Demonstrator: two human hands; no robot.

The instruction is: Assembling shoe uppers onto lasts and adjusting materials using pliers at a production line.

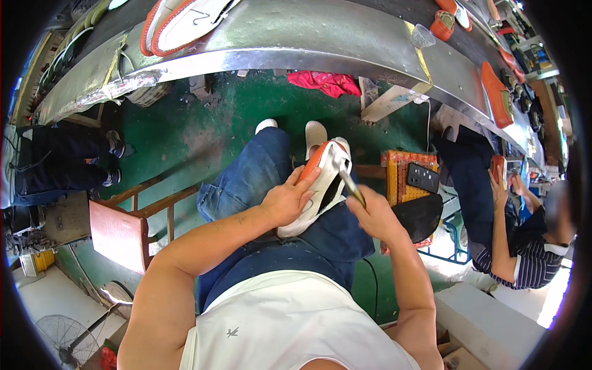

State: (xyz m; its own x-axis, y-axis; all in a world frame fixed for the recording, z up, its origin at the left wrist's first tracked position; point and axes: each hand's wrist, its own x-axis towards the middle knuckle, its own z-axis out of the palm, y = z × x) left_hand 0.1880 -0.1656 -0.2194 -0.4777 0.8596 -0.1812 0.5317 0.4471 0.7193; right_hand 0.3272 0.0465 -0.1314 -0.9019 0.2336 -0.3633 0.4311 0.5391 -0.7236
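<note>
Across my lap lies an orange-and-white shoe (303, 221), its dark opening facing up and to the right. My left hand (288, 200) is closed around its left side, fingers on the orange part and the white lining. In my right hand (374, 213) is a short hand tool (349, 184) with a shiny metal front and a yellowish handle. The tool's metal end is over the white toe area of the shoe; blur hides its exact shape and whether it touches.
A metal-edged workbench (296, 52) curves across the front, bearing orange-and-white shoes (176, 28) and a clear cup (422, 36). A wooden stool (120, 234) stands at left. At right, a phone (423, 177) lies on a beaded seat (401, 185); beyond, another person (524, 246) handles a shoe.
</note>
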